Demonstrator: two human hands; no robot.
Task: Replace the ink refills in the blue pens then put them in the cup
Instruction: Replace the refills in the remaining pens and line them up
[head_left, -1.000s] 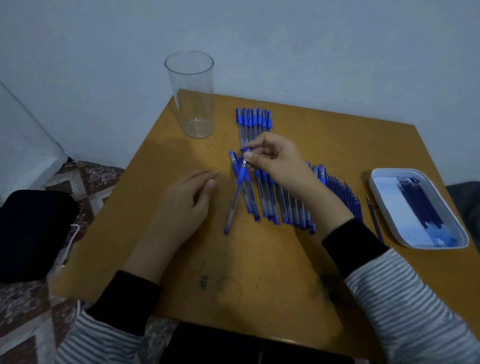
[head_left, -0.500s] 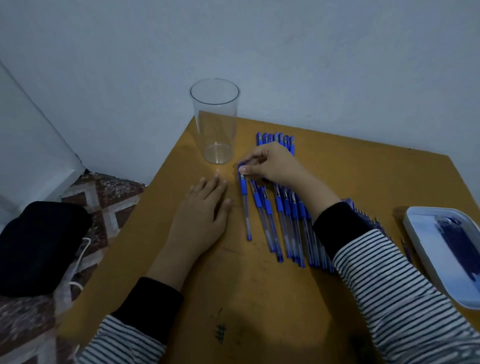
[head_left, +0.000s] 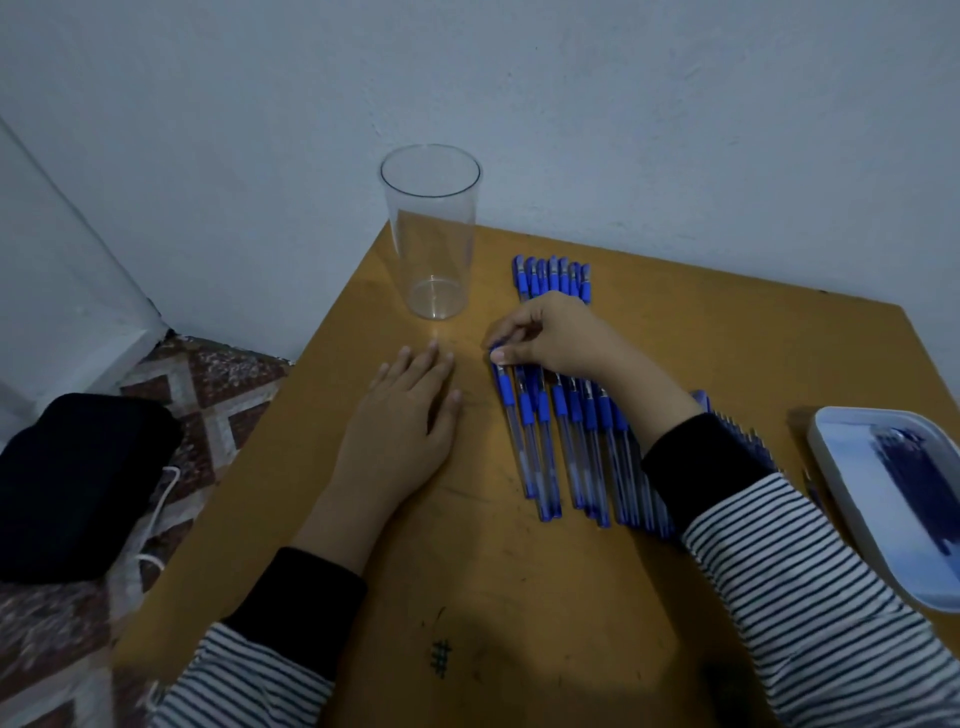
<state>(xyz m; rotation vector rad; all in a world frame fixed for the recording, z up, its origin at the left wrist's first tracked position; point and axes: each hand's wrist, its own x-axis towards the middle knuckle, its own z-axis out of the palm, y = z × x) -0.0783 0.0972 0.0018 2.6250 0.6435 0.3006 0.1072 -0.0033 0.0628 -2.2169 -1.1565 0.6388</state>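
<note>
Dim corner, pale wall behind. Ochre tabletop, ink-scuffed, its left edge over a patterned floor where a black bag lies.

My left hand lies flat, palm down, fingers straight and close together, holding nothing. My right hand is curled, thumb and forefinger pinching the far end of the leftmost pen in the near row of blue pens. That pen lies on the tabletop, just beside its neighbour. A second batch lies beyond my knuckles. The clear cup stands upright with nothing in it, near my left fingertips. The refills lie in the white tray at far right, well apart from the pinch.

Risks, as I judge them:
- The row is packed tight. Lifting one pen by its end could drag or roll the next and fan the row out.
- The pinch sits at the very end, so the long barrel may swing or slip free.
- The cup is tall, looks light and stands near the left edge. A swinging barrel or a careless left hand could tip it to the floor.
- The tray lies past my right forearm, and reaching for it could sweep my sleeve through the row.
- The light is poor, so spent and fresh refills could be mixed up.
</note>
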